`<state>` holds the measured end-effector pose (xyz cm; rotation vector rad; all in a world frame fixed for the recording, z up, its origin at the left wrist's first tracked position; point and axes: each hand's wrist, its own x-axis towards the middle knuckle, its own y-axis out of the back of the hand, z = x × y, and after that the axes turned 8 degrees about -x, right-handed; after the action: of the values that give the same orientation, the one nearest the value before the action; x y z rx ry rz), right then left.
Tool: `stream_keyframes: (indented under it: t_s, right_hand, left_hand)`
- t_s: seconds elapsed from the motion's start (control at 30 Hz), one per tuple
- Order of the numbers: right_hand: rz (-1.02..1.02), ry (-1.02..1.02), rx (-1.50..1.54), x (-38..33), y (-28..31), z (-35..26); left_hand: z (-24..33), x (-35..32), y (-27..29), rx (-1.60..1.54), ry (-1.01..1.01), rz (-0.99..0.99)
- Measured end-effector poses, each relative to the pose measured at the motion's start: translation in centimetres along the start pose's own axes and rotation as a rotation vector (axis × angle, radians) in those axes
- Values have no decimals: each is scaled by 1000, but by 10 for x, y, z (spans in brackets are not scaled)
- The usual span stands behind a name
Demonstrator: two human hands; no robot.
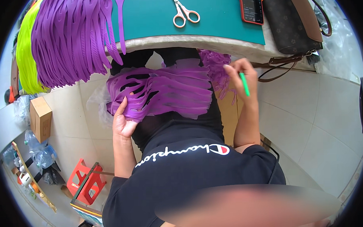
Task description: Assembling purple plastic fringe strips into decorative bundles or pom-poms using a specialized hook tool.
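The slitted sheet of thin, flexible purple strips (pixel 180 89) lies across your black-clad lap (pixel 179 54), which apparently supports it. Your left hand (pixel 124 121) grips its left end, thumb uppermost, likely to steady it. Your right hand (pixel 244 72) is closed around a slim bright-green handle (pixel 244 85); its working end cannot be made out. Beside the sheet's right end is a crumpled purple clump (pixel 216 67). On the green-matted surface (pixel 150 18), long purple straps (pixel 71 41) overhang the edge.
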<state>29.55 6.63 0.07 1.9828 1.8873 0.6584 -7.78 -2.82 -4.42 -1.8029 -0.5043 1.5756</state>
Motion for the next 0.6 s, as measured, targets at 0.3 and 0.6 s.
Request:
stream_keyframes:
  t_s: [0.3,0.6]
  right_hand:
    - [-27,-143,-62,-33,-88,44]
    - [75,-146,-163,13,-23,75]
  left_hand:
    - [8,-3,-15,157,-289,-118]
    - [-5,8,-8,120,-315,-162]
